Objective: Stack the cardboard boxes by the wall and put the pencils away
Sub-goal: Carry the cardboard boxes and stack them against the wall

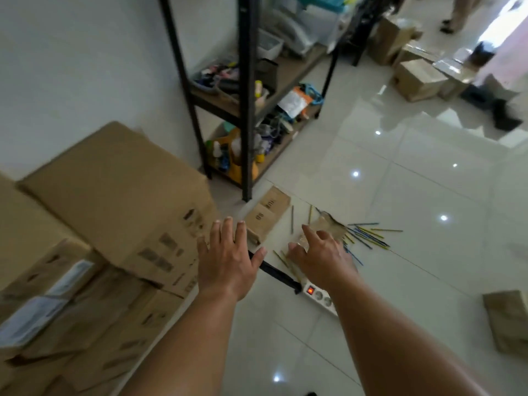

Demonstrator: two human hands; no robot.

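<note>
Both bare arms reach out forward and down over the white tiled floor [400, 181]. The left hand [228, 258] is held flat, back up, with its fingers straight and spread. Its grip is wide open and holds nothing. It hovers just beside the front corner of the stack of cardboard boxes [114, 190], which are piled against the wall [71, 67] on the left, the top box sitting slightly skewed on the ones below. From here I cannot say whether its fingertips touch that box.

The right hand [323, 258] reaches a little further, palm down, with its fingers fanned and slightly bent. Its grip is loose and open, with nothing clearly in it. It hangs over a crumpled brownish wrapper [328, 224] on the floor. The blur hides whether the fingers touch it.

The pencils [368, 235], yellow, blue and green, lie scattered on the tiles. Most are fanned out just right of the right hand, and a few lie between the two hands. A small cardboard box [267, 215] lies on the floor just beyond the left hand, at the foot of a black shelf rack [245, 110] crowded with odds and ends.

A white power strip [318, 295] with a lit red switch lies under the right wrist. Its black plug [274, 272] runs beneath the left hand. Another box [508, 321] sits at the right edge, and more boxes [417, 78] stand far off.
</note>
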